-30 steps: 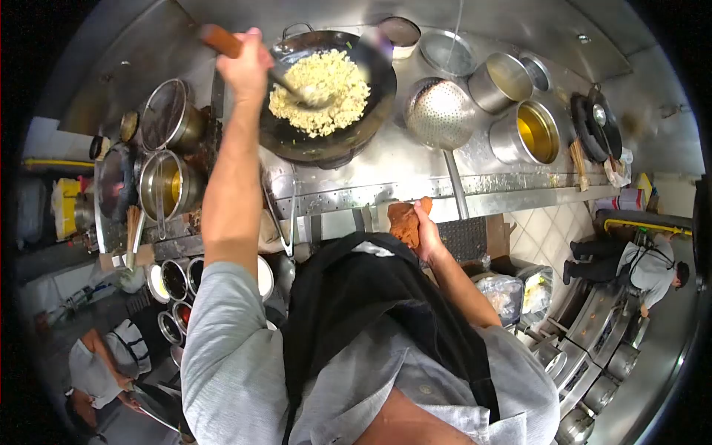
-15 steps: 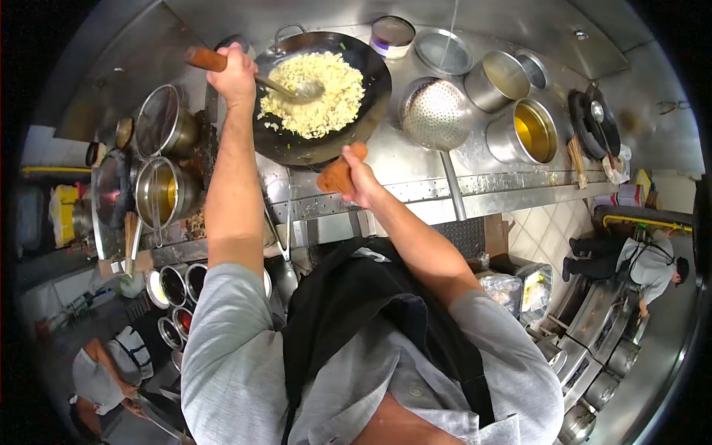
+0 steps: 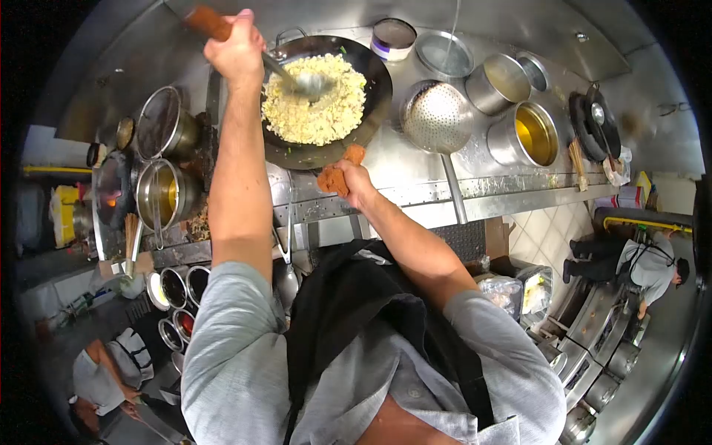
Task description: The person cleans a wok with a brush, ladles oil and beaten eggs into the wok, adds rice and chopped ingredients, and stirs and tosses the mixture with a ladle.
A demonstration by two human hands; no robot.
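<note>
My left hand (image 3: 237, 50) is closed round the wooden handle of a wok ladle (image 3: 211, 22). The ladle's metal head, blurred by motion, rests in a pale yellow, crumbly food (image 3: 322, 119) with a few green bits, perhaps fried rice. This food lies in a large dark wok (image 3: 380, 96) on the steel range. At the wok's near edge, my right hand (image 3: 354, 184) grips a folded brown cloth (image 3: 334, 181). The cloth touches the rim and hides what part of the wok is under it.
Right of the wok are a perforated strainer (image 3: 436, 117), a steel pot (image 3: 498, 80) and a pot of yellow oil (image 3: 523, 133). More pots (image 3: 167, 194) stand left. Co-workers are at the lower left (image 3: 111, 367) and far right (image 3: 653, 263).
My left hand has moved up in the view, and the ladle's head has shifted slightly through the food. My right hand has moved slightly left and stays on the cloth at the wok's edge.
</note>
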